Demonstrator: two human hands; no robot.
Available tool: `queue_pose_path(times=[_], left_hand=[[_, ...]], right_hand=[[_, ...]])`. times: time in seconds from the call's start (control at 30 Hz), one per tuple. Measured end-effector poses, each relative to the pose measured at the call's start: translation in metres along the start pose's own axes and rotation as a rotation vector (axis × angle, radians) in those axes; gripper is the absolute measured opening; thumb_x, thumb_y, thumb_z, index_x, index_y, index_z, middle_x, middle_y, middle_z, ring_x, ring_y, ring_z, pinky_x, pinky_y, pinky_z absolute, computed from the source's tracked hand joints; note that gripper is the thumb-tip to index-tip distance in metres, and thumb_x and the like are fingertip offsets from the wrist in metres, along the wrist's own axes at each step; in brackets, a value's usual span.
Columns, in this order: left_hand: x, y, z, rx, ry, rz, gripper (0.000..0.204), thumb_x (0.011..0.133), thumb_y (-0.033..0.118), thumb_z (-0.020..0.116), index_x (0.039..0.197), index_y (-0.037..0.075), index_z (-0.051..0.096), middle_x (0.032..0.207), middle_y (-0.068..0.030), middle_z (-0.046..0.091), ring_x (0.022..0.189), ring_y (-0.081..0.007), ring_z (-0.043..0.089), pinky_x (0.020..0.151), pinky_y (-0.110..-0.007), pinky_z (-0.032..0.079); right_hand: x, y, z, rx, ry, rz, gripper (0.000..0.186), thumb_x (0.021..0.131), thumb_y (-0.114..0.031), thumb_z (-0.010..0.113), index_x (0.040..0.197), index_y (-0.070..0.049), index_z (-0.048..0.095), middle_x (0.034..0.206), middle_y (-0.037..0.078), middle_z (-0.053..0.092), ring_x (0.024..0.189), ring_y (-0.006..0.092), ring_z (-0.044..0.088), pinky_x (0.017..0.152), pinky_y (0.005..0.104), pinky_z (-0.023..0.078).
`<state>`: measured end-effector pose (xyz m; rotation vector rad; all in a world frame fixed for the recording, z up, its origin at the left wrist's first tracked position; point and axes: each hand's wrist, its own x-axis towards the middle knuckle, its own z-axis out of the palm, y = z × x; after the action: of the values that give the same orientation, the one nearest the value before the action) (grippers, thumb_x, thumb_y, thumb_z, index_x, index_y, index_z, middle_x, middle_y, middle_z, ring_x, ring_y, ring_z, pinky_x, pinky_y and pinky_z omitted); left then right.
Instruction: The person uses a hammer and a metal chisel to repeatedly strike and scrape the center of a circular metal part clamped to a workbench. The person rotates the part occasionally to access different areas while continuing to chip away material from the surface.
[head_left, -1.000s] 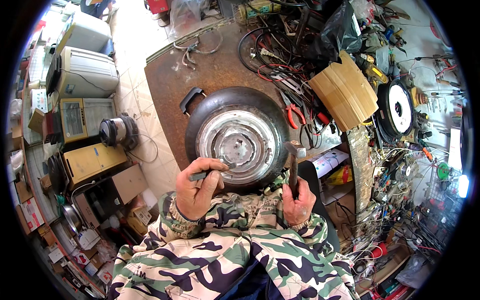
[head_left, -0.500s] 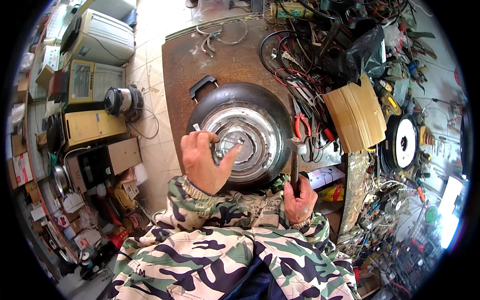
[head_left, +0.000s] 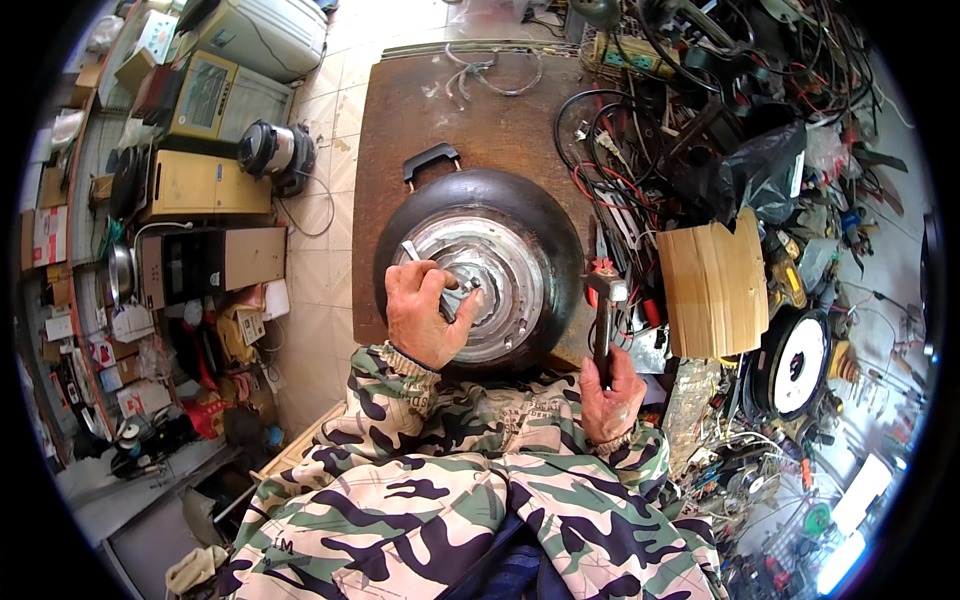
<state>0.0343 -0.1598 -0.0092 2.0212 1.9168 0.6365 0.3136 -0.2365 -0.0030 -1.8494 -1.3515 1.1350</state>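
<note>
A dark round pan [head_left: 400,225] lies bottom up on the workbench, its black loop handle [head_left: 431,158] at the far left. Its base carries a round silvery metal plate [head_left: 525,265] with rings and a rough, broken-looking middle. My left hand [head_left: 425,318] is over the plate's left part, its thumb and fingers closed on a short metal bar [head_left: 411,252]; its light-coloured end shows above the fingers, and the rest is partly hidden. To the right of the pan, my right hand [head_left: 612,400] grips a hammer [head_left: 602,330] by its handle, head up.
The brown workbench [head_left: 450,125] has a grey cord [head_left: 470,68] at its far end. Cables, pliers [head_left: 601,262] and a cardboard piece [head_left: 712,290] crowd the right side. A white-faced reel [head_left: 800,368] stands farther right. Appliances, including a cooker [head_left: 270,150], line the left floor.
My right hand has raised the hammer slightly and moved it right. My left fingers have closed in more on the metal bar over the plate. The view has shifted a little.
</note>
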Motion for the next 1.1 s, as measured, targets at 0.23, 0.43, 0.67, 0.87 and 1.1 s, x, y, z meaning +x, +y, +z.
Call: queue_pose_path(times=[0.23,0.43,0.67,0.87,1.1], left_hand=[[-0.008,0.005,0.009,-0.022,0.059,-0.038,0.027,0.086,0.014,0.08,0.11,0.004,0.071,0.115,-0.0198,0.064,0.11,-0.0389,0.058,0.099,-0.049,0.047],[-0.01,-0.001,0.008,-0.069,0.082,-0.026,0.034,0.083,0.015,0.086,0.112,0.003,0.072,0.116,-0.0179,0.066,0.111,-0.037,0.061,0.096,-0.048,0.051],[-0.026,0.0,-0.021,-0.41,0.185,-0.237,0.024,0.088,-0.012,0.071,0.109,0.001,0.069,0.12,-0.0107,0.064,0.1,-0.0159,0.065,0.087,-0.03,0.054],[-0.04,0.001,-0.046,-0.423,0.347,-0.264,0.027,0.095,-0.007,0.068,0.121,0.0,0.072,0.128,-0.0153,0.069,0.108,-0.0212,0.07,0.092,-0.032,0.057],[-0.065,0.044,-0.067,-0.64,0.119,-0.242,0.028,0.098,-0.002,0.072,0.126,0.0,0.073,0.131,-0.0195,0.072,0.116,-0.0287,0.074,0.098,-0.038,0.059]], right_hand=[[0.011,-0.001,-0.002,-0.023,-0.05,-0.041,0.033,0.099,-0.016,0.078,0.124,0.002,0.066,0.082,0.016,0.071,0.067,0.0282,0.07,0.065,0.0382,0.055],[0.009,0.009,-0.009,-0.04,-0.05,-0.041,0.034,0.098,-0.014,0.079,0.125,0.003,0.067,0.084,0.018,0.073,0.07,0.0305,0.073,0.067,0.0382,0.057],[0.009,0.011,-0.013,-0.08,-0.056,-0.055,0.034,0.096,-0.011,0.079,0.125,0.002,0.067,0.086,0.02,0.073,0.072,0.0348,0.075,0.067,0.04,0.058],[0.014,0.0,-0.019,-0.162,-0.16,-0.401,0.038,0.091,-0.007,0.081,0.126,-0.002,0.069,0.091,0.02,0.074,0.076,0.0412,0.074,0.067,0.0435,0.059],[0.013,-0.005,-0.019,-0.172,-0.22,-0.277,0.033,0.098,-0.011,0.077,0.127,0.0,0.067,0.096,0.021,0.075,0.08,0.0361,0.077,0.072,0.0413,0.06]])
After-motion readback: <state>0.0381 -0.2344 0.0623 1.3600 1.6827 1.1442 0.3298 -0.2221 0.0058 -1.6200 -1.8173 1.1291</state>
